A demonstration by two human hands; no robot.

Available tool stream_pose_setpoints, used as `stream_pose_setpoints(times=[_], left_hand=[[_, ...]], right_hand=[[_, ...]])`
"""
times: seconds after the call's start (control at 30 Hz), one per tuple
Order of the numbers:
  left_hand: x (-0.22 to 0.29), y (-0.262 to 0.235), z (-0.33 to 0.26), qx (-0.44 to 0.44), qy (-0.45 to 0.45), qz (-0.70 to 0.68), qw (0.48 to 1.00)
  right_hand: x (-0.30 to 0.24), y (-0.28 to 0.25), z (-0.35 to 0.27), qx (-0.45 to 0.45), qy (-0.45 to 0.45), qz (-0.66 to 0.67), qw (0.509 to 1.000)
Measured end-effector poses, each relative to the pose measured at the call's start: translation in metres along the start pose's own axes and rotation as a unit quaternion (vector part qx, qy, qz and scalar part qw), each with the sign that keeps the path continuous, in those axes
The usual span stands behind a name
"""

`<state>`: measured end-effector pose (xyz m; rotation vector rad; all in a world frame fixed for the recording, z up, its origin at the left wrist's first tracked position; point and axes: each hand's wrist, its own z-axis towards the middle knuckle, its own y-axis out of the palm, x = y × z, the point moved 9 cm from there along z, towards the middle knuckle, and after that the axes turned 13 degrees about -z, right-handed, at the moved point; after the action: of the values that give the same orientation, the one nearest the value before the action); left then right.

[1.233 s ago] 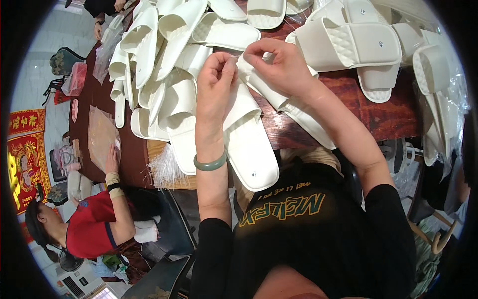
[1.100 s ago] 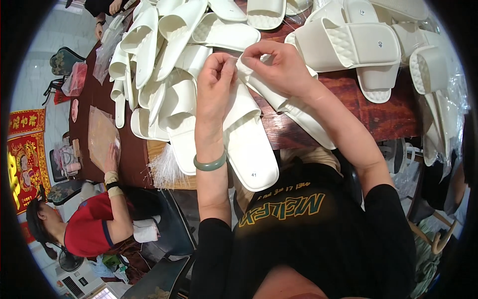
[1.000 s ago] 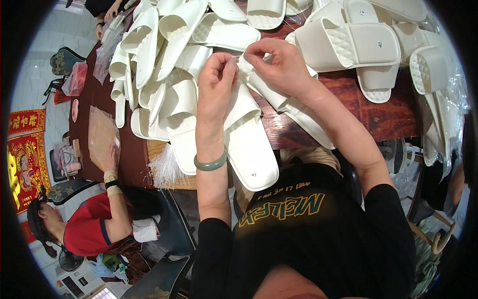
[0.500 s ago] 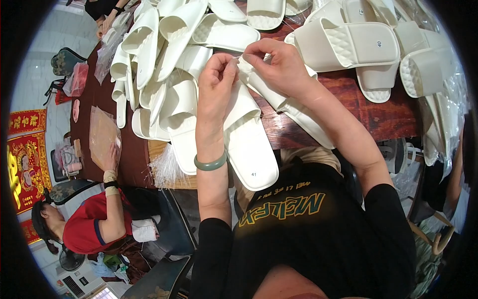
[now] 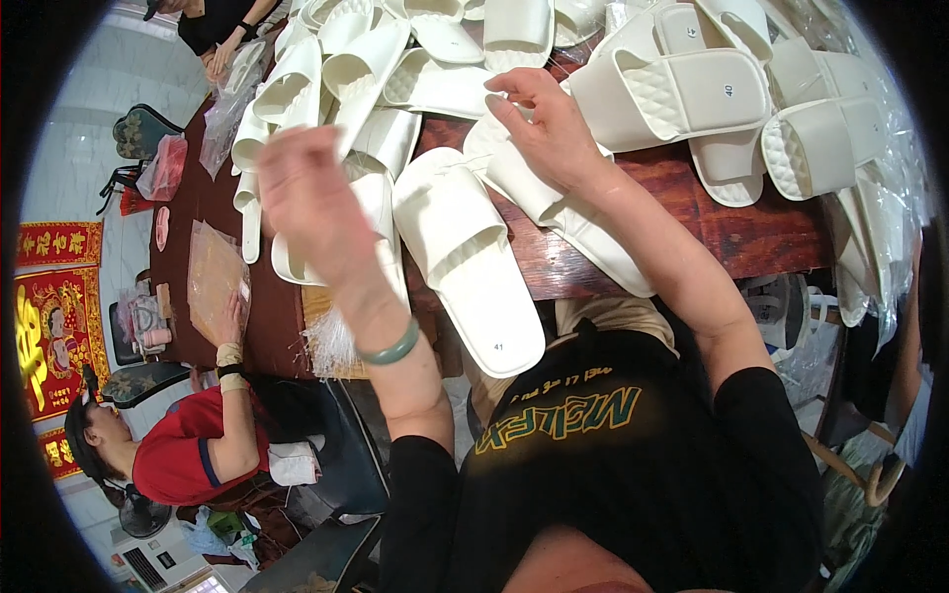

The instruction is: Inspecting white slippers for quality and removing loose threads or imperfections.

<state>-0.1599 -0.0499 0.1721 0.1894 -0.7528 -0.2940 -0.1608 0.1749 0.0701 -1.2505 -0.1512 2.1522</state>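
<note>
A white slipper (image 5: 474,267) lies between my hands, its sole end hanging past the table's front edge. Beside it, a second white slipper (image 5: 613,247) is partly covered by my right forearm. Just above the toe ends of this pair hovers my right hand (image 5: 554,133), thumb and forefinger apart with nothing visible between them. My left hand (image 5: 321,203), a green bangle on its wrist, is over the heap of slippers at the left. Motion smears its fingers, so their grip is unclear. Under that forearm, a bundle of thin clear strands (image 5: 336,341) hangs at the table edge.
Many white slippers (image 5: 361,69) are heaped along the far left. More slippers (image 5: 692,89) are stacked at the right, beside clear plastic wrap (image 5: 900,208). At the table's left, a person in red (image 5: 193,445) touches a flat plastic-wrapped packet (image 5: 215,277). Another person's hand (image 5: 225,54) is at the far left.
My left hand has left the slipper pair and swung left over the heap. My right hand's fingers have spread apart, staying near the toe ends.
</note>
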Motion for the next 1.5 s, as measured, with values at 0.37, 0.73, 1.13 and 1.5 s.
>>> stream_pose_setpoints(times=[0.37,0.73,1.13,1.5], left_hand=[[0.254,0.040,-0.104,-0.114,0.396,0.128,0.902],[-0.069,0.067,-0.141,-0.263,-0.308,0.526,0.748],[-0.003,0.068,-0.124,-0.281,-0.185,0.514,0.789],[0.077,-0.049,0.038,-0.069,-0.074,0.567,0.818]], right_hand=[[0.012,0.007,-0.001,-0.021,0.070,0.149,0.986],[0.002,-0.011,0.004,-0.020,0.096,0.229,0.968],[0.011,-0.038,0.014,-0.008,0.157,0.313,0.937],[0.011,0.010,-0.008,-0.097,0.097,0.206,0.969]])
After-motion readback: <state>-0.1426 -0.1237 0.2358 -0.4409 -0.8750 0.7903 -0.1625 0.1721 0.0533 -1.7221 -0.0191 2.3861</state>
